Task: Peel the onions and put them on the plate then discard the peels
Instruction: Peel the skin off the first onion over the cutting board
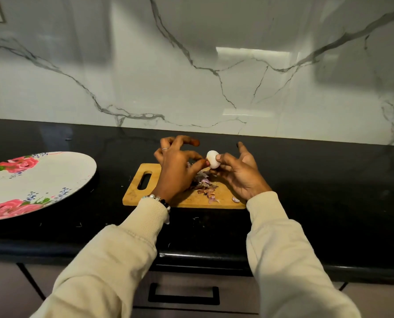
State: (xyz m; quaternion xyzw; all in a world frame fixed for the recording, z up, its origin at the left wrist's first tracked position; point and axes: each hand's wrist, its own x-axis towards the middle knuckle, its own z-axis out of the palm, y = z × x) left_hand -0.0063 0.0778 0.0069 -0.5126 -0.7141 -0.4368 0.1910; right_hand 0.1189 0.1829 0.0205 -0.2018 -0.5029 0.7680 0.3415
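Pale peeled onion [213, 159], smooth, in right hand [239, 173], purple peels [205, 187] beneath

My wooden board [186, 198] looks matt under dry, papery peels [205, 184]. The onion [212, 159] is smooth and pale. The counter [306, 180] is glossy black stone, the wall [191, 65] polished marble, my sleeves [131, 239] ribbed cloth.

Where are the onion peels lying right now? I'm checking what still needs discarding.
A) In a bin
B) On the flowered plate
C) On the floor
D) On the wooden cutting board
D: the purple peels lie heaped on the wooden cutting board, below the hands; the visible part of the flowered plate holds none.
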